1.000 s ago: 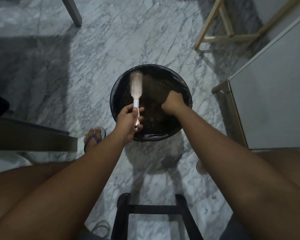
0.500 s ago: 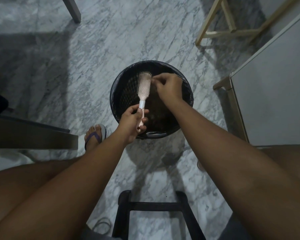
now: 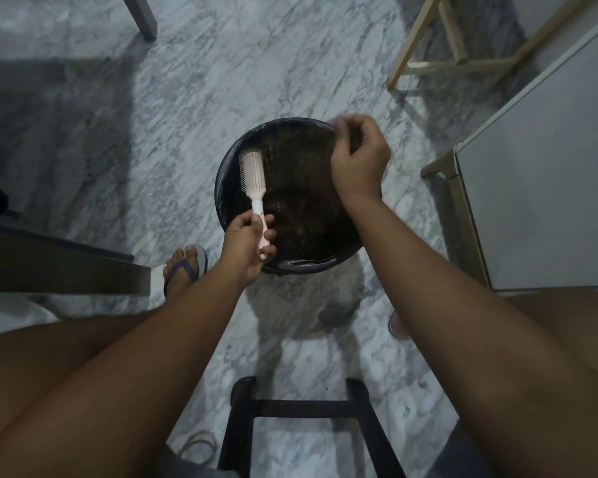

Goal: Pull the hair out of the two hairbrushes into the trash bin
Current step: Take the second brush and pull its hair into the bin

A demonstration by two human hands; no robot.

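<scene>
A pale pink hairbrush [image 3: 252, 174] is held by its handle in my left hand [image 3: 247, 244], over the left side of the round black trash bin [image 3: 228, 174] on the marble floor. Its bristles look mostly bare. My right hand [image 3: 358, 157] hovers over the bin's far right rim, fingers pinched together and blurred; a dark wisp that may be hair shows between them, but I cannot tell for sure. Dark clumps of hair lie inside the bin. Only one brush is in view.
A black stool frame [image 3: 297, 408] stands between my knees. A white cabinet [image 3: 546, 174] is at the right, a wooden frame [image 3: 432, 63] at the far right, a dark bench [image 3: 59, 270] at the left. My foot in a sandal [image 3: 185, 267] rests beside the bin.
My right hand pulled away from the brush head, up and to the right over the bin's rim. The brush tilted back toward the left.
</scene>
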